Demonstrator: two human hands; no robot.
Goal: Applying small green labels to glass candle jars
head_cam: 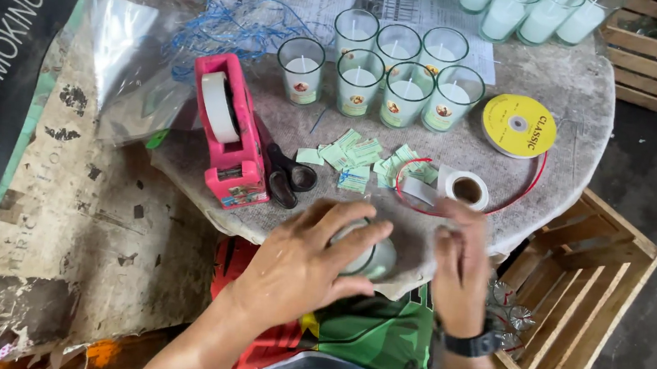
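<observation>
My left hand (300, 259) wraps over a glass candle jar (376, 256) at the near edge of the round table (574, 96), gripping it. My right hand (460, 259) sits just right of the jar, fingers curled against its side. Just beyond my right hand lies a small white tape roll (466, 188) with a loose strip, ringed by thin red ribbon (537, 178). Small green paper labels (355, 159) are scattered ahead of both hands.
A pink tape dispenser (228, 129) and black scissors (289, 176) lie left of the labels. Several glass candle jars (381, 72) stand mid-table, with a yellow ribbon spool (519, 125) to their right. A wooden crate (584, 305) sits low right. Blue string (231, 24) tangles far left.
</observation>
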